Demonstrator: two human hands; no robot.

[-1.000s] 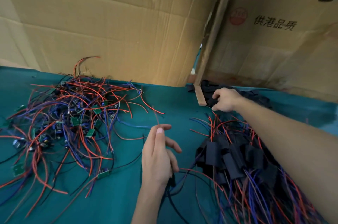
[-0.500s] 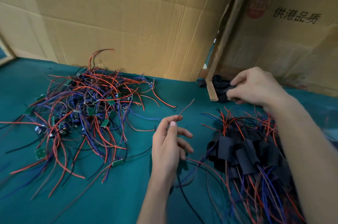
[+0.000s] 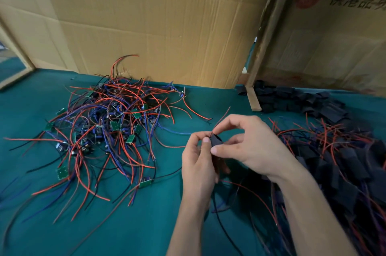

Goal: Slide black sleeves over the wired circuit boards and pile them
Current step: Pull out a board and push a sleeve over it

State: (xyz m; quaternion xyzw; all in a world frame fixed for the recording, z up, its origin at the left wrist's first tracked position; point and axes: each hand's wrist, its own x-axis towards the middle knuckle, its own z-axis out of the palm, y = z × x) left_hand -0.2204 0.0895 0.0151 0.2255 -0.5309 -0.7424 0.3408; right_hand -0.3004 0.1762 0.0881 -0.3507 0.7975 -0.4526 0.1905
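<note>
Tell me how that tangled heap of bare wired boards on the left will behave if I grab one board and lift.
The heap of wired boards would probably drag neighbours along, since its red, blue and black leads cross and loop through each other. The leads look thin and floppy, curving loosely over the green cloth. Each board looks small, so likely light.

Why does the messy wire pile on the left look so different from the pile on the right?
The left pile shows bare green circuit boards among loose, spread-out wires; in the right pile black sleeves hide the boards. The left pile looks bright red and blue; the right pile looks mostly black. Both have red and blue wires and lie on the green table.
</note>
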